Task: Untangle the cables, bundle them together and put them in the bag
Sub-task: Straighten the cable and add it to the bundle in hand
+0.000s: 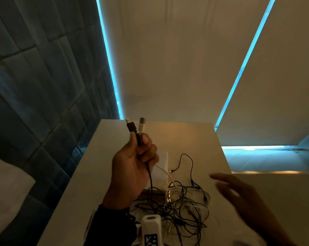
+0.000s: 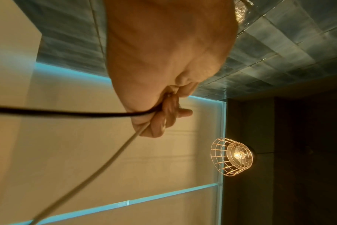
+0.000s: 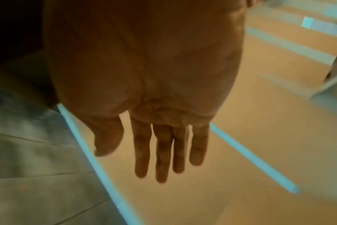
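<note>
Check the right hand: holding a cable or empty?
Empty. The right hand is open, fingers straight, nothing in it; it hovers beside the cable tangle.

Your left hand (image 2: 164,64) fills the top of the left wrist view, its fingers (image 2: 164,120) curled tight around two cables. A black cable (image 2: 67,113) leaves the fingers and runs straight off to the left edge. A white cable (image 2: 98,166) comes out just beneath it and slants away to the lower left. Beyond the fingertips, well apart, a lit bulb glows inside a wire cage lamp (image 2: 233,156).
</note>
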The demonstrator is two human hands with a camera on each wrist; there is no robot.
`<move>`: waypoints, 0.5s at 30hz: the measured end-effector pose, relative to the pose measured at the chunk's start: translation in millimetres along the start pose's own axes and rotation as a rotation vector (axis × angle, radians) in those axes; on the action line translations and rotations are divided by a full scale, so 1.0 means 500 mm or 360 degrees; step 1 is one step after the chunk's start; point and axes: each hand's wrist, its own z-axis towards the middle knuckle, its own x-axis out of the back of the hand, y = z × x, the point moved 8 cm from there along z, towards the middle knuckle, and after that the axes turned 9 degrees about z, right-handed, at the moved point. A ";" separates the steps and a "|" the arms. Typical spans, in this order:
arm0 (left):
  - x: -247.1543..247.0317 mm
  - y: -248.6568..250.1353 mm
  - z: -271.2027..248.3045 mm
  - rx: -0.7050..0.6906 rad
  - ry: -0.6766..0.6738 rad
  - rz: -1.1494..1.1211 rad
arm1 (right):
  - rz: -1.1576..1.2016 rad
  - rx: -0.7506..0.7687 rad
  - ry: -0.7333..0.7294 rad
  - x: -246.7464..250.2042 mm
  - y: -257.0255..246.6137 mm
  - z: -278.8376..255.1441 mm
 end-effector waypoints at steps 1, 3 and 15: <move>-0.008 -0.009 0.000 0.0009 -0.0031 -0.0004 | 0.0163 0.0147 -0.0109 -0.045 -0.037 0.006; -0.021 -0.022 0.000 0.0023 -0.0069 0.0024 | 0.0370 0.0214 -0.0398 -0.135 -0.086 0.014; 0.066 0.027 -0.002 -0.0134 0.0298 0.0252 | 0.0899 -0.0546 0.0080 -0.080 0.117 -0.023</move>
